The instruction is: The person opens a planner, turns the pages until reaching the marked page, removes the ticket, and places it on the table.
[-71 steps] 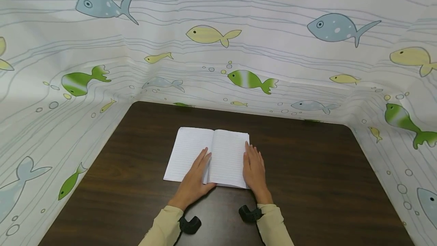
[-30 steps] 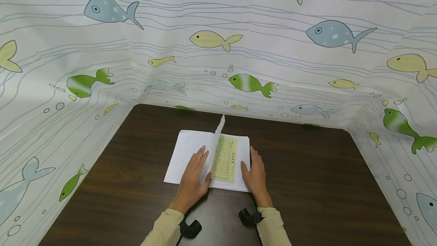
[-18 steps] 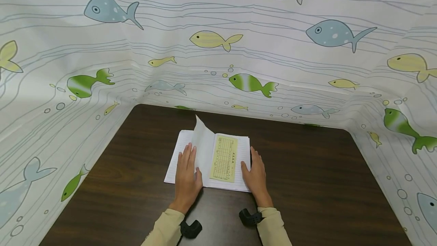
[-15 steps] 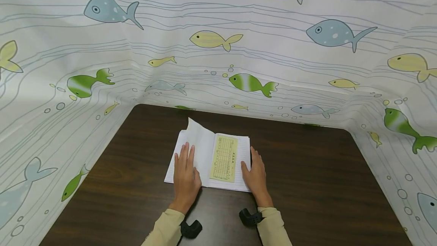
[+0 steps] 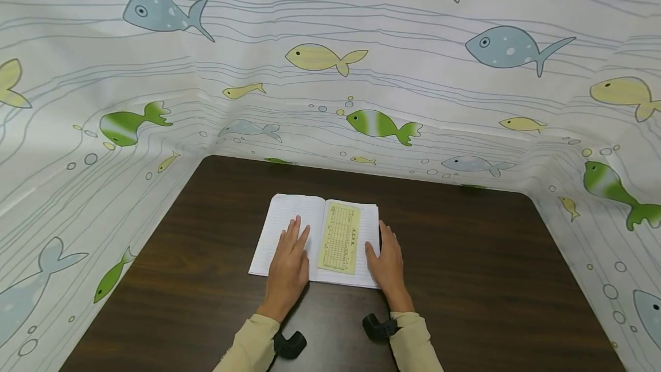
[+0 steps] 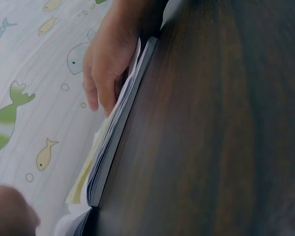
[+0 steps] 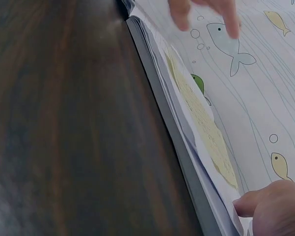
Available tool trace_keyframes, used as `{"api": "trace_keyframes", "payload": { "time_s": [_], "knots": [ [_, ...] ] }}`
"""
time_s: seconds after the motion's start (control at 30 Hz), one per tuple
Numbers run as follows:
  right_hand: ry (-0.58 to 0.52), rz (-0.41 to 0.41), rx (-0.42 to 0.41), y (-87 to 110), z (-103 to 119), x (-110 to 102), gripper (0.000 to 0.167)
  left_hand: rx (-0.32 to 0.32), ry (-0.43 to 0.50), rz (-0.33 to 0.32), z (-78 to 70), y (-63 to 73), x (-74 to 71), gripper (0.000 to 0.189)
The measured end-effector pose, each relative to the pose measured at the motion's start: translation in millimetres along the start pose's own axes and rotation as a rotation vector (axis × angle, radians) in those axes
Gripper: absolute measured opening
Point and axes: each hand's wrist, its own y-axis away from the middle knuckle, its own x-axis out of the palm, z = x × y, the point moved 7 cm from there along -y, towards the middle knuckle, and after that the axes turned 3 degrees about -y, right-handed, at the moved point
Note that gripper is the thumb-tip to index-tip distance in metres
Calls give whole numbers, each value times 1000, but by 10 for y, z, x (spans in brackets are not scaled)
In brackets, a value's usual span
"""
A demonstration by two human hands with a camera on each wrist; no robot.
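An open notebook (image 5: 273, 220) with lined white pages lies on the dark table. On its right page is a yellow printed slip (image 5: 338, 239) bearing a grid. My left hand (image 5: 286, 268) is over the lower left page, fingers straight and slightly spread; the right wrist view catches its fingers pointing down above the paper. At the notebook's right edge is my right hand (image 5: 388, 266), its thumb on the page margin and its fingers extended along the outer edge. In the left wrist view the right hand (image 6: 108, 64) appears beyond the page stack.
The dark wooden table (image 5: 480, 280) extends on both sides of the notebook. A white fish-print sheet (image 5: 439, 90) rises behind it and at both sides. Each wrist carries a black device, such as the left wrist camera (image 5: 290, 345).
A page has turned from right to left, uncovering the yellow slip, and now lies flat. My left hand went left with it, then slightly back right. My right hand has stayed at the right edge.
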Motion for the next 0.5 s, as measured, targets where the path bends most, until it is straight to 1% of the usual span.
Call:
{"api": "trace_keyframes", "payload": {
  "time_s": [0.07,0.1,0.17,0.23,0.27,0.33,0.4,0.5],
  "knots": [
    [0,-3,-6,-2,7,-1,68,10,37,84,-13,16,73,52],
    [0,-1,-5,-3,7,0,68,18,46,141,-24,33,118,50],
    [4,2,-9,-6,14,4,68,37,40,269,-46,77,212,46],
    [7,0,-24,-10,23,7,66,48,28,372,-58,120,281,45],
    [9,-1,-34,-10,30,5,65,54,19,409,-62,134,304,44],
    [15,-8,-56,-11,41,1,63,51,6,454,-64,145,323,45],
    [22,-14,-78,-10,53,-2,59,44,15,460,-63,140,318,45],
    [40,-12,-95,-14,57,7,50,51,24,448,-68,135,305,45]
  ]
}}
